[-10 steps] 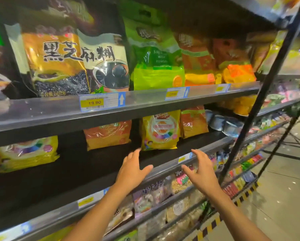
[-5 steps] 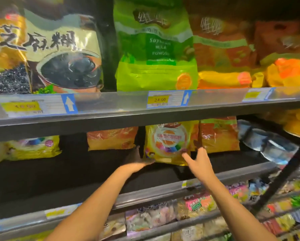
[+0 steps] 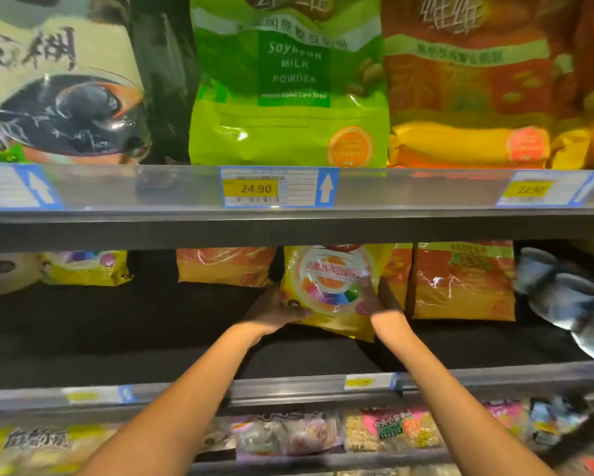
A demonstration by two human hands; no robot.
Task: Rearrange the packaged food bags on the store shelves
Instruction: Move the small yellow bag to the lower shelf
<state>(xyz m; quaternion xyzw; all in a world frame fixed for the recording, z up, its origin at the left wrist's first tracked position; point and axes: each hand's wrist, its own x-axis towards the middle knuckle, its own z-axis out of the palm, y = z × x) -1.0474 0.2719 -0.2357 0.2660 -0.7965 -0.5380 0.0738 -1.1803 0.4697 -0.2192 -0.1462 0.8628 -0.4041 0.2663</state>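
Left hand (image 3: 276, 312), right hand (image 3: 376, 298): both gripping yellow bag (image 3: 330, 286) at its sides | dark shelf (image 3: 151, 338): orange bags (image 3: 460, 286) alongside

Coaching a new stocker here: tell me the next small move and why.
Probably draw the yellow bag forward on the middle shelf and stand it upright. The left hand and right hand grip its sides, it sits tilted and deep, and bare shelf lies in front.

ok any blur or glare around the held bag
Head view: the 24.90 price tag reads clearly; glare streaks the yellow bag held by the left hand and right hand; the shelf behind is dark; blue-grey packs at right smear.
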